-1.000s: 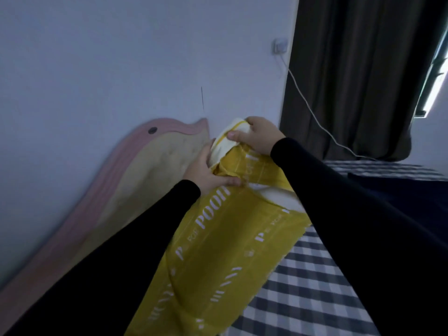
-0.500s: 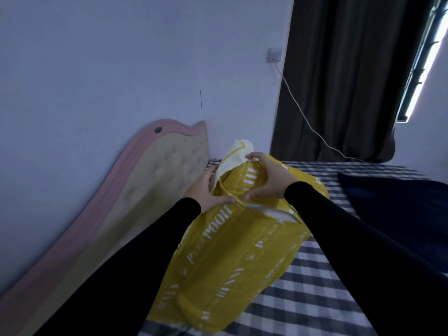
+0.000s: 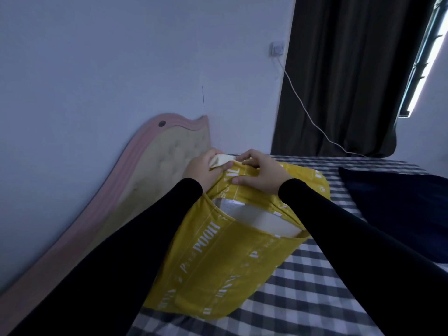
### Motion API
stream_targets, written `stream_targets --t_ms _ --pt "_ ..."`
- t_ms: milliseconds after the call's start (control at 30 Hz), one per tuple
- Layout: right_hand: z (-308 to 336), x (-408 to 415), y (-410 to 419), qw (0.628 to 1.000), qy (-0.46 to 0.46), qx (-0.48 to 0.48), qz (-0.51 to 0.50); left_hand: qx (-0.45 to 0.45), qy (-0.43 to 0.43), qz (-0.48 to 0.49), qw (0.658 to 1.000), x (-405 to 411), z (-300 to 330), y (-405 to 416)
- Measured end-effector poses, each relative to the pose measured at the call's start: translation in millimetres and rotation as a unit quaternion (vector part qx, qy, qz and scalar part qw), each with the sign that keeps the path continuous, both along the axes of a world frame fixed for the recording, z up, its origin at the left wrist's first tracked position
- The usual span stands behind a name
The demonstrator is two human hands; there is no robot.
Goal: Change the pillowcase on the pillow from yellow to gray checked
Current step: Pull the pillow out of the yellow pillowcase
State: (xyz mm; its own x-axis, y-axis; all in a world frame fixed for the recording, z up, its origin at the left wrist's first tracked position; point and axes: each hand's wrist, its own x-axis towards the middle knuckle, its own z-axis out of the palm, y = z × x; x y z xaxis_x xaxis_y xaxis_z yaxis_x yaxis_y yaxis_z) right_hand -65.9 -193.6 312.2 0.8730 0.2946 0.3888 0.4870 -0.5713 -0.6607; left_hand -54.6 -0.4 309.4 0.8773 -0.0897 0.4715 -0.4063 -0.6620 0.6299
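Left hand: grips a cream corner of the pillow at the far end.
Right hand: fingers curled over the yellow pillowcase edge, just right of the left hand.
Pillowcase: open, white pillow showing inside; lies on the gray checked bed.
Headboard: pink-edged, left, against the wall.
Curtain: dark, far right.
Cable: white, hangs from wall socket.
Dark blue cloth: right, on the bed.

Yellow pillowcase with white lettering, mid-frame, its opening gaping; white pillow exposed inside, corner protruding at top.
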Motion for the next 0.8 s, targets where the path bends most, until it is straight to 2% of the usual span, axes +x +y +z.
stream_targets --t_ms 100,233,300,367,433,500,533,600,667,800 --pt "2 -1 5 0.999 -0.005 -0.029 -0.019 0.0 0.008 0.037 0.999 -2 8 3" --pt "7 6 23 0.999 -0.015 -0.004 -0.029 0.051 0.131 0.03 0.99 -5 25 6" --pt "16 10 30 0.999 0.026 -0.005 -0.018 0.045 0.161 0.053 0.984 -10 25 12" --pt "24 14 30 0.996 0.084 0.003 -0.004 -0.03 0.098 0.081 0.991 -14 20 20" --pt "27 20 29 0.994 0.113 0.006 -0.001 -0.091 -0.077 0.081 0.99 -23 15 25" --pt "30 23 28 0.993 0.117 -0.003 0.001 0.003 -0.23 0.029 0.973 -34 13 28" --pt "31 23 28 0.992 0.122 -0.012 0.002 0.058 -0.245 -0.019 0.968 -37 10 29" --pt "30 22 30 0.99 0.137 -0.03 0.005 0.111 -0.139 -0.102 0.979 -42 8 29" --pt "24 19 32 0.989 0.143 -0.042 -0.004 0.069 -0.02 -0.122 0.99 -40 1 29" --pt "11 6 32 0.997 0.061 0.044 -0.031 -0.008 0.004 -0.079 0.997 -28 -8 27"
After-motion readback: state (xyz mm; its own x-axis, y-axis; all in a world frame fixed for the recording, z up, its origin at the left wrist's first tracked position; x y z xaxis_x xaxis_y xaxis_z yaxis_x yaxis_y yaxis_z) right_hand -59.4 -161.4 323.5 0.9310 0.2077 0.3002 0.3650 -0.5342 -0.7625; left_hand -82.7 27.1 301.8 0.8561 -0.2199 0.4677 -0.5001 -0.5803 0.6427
